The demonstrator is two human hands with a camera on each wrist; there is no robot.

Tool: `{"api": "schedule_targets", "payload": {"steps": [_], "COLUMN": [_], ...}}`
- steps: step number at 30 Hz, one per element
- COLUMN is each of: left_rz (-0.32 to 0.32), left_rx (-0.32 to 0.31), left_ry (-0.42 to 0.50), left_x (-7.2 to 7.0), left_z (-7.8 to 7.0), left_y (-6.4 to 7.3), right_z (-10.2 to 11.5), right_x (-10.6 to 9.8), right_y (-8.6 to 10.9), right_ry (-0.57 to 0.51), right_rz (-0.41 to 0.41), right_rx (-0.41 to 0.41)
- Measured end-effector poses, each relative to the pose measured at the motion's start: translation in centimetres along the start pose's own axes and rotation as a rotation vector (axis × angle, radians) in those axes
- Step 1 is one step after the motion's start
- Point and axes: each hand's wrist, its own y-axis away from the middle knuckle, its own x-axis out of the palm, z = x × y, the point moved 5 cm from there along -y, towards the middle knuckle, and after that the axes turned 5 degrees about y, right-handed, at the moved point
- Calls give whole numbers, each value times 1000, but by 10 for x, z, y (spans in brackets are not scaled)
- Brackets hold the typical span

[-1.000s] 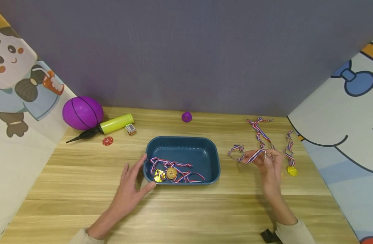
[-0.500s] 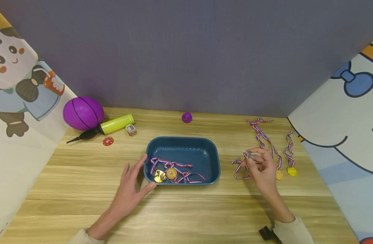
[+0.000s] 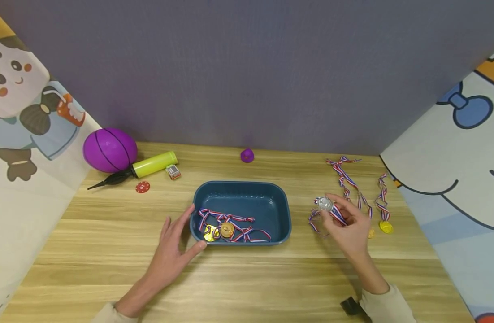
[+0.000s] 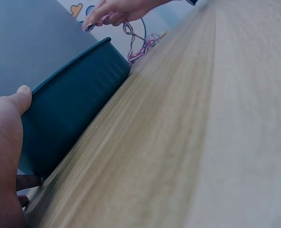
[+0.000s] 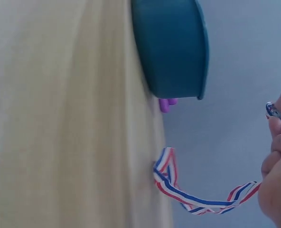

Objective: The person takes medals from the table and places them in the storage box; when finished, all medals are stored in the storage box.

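My right hand [image 3: 349, 229] pinches a silver medal [image 3: 325, 204] between thumb and fingers, above the table to the right of a dark blue basin [image 3: 240, 182]. Its striped red, white and blue ribbon [image 5: 209, 202] passes through the hand and trails down to the table in the right wrist view. My left hand [image 3: 172, 246] rests against the basin's left end with fingers spread, thumb [image 4: 23, 97] at the rim. Inside the basin lie a round gold medal [image 3: 227, 230] and a shiny gold one [image 3: 210, 233], with tangled ribbons.
Right of my right hand lie a gold medal [image 3: 386, 227] on its ribbon and another gold medal [image 3: 371, 233], partly hidden. At back left are a purple ball [image 3: 110, 150], a yellow hand pump [image 3: 155, 164], a small box [image 3: 173, 172] and a red chip [image 3: 142, 187]. A small purple object [image 3: 247, 155] stands behind the basin.
My right hand has lifted the silver medal and moved left toward the basin, turning the medal's face up into view. The left hand and basin have stayed put.
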Motion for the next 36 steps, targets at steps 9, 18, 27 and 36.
{"api": "schedule_targets", "payload": {"steps": [9, 18, 27, 36], "left_rz": [-1, -1, -1, -2], "left_rx": [0, -3, -7, -8], "left_ry": [0, 2, 1, -3], "left_x": [0, 0, 0, 0], "left_z": [0, 0, -1, -2], "left_y": [0, 0, 0, 1], "right_z": [16, 39, 66, 95], "right_x": [2, 7, 16, 30], "right_y": [-20, -43, -62, -74], "right_ry": [4, 134, 74, -80], "right_rz": [-8, 21, 23, -1], "right_rx": [-16, 21, 12, -35]}}
